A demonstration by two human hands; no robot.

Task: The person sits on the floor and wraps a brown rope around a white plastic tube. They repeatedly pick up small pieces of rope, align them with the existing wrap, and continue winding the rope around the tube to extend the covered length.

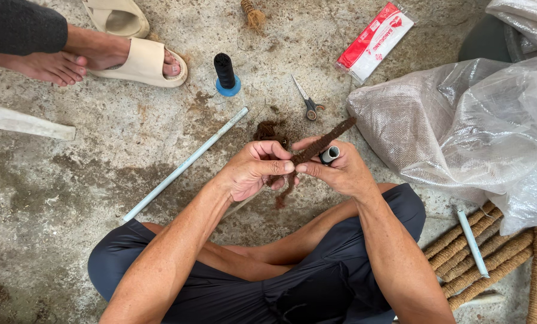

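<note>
Above the person's crossed legs, the left hand (pixel 253 171) pinches a rough, brown, fibre-wrapped stick (pixel 319 146). The right hand (pixel 340 171) closes around that stick together with a smooth grey tube end (pixel 330 154). Beyond the stick lie small metal scissors (pixel 309 103) on gritty concrete.
</note>
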